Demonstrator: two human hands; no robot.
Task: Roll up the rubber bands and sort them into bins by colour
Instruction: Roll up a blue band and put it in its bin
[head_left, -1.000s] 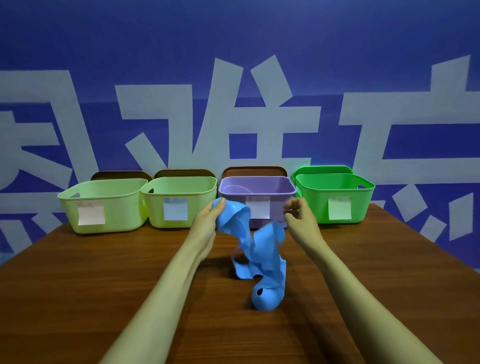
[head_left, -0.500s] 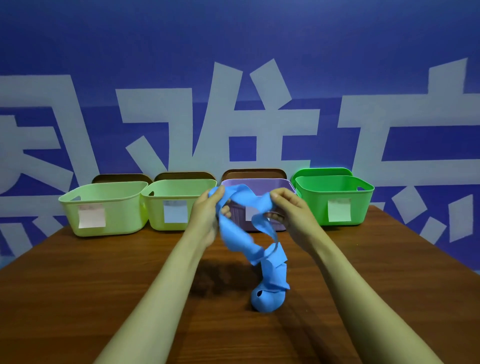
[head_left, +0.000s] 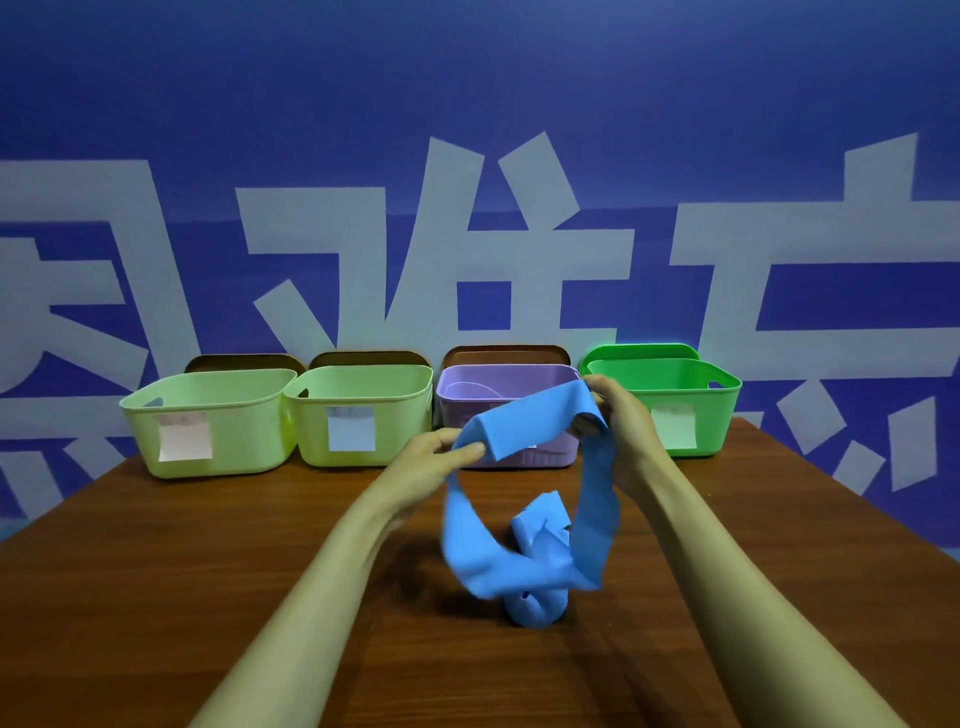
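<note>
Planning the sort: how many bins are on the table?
4, in one row at the table's far edge: pale green bin far left, second pale green bin beside it, purple bin behind the blue rubber band, bright green bin far right. Brown shapes behind may hide more.

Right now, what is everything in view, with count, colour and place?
blue rubber band: 1, blue, stretched between both hands, lower end on the table
pale green bins: 2, pale green, left of back row
purple bin: 1, purple, third, behind the band
green bin: 1, green, right end
labels: 3 visible, pale, bin fronts
lids: 3 brown, 1 green, behind the bins
table: 1, brown, foreground
wall: 1, blue, pale characters, behind
left hand: pinches band's left end
right hand: grips band's right end
</note>
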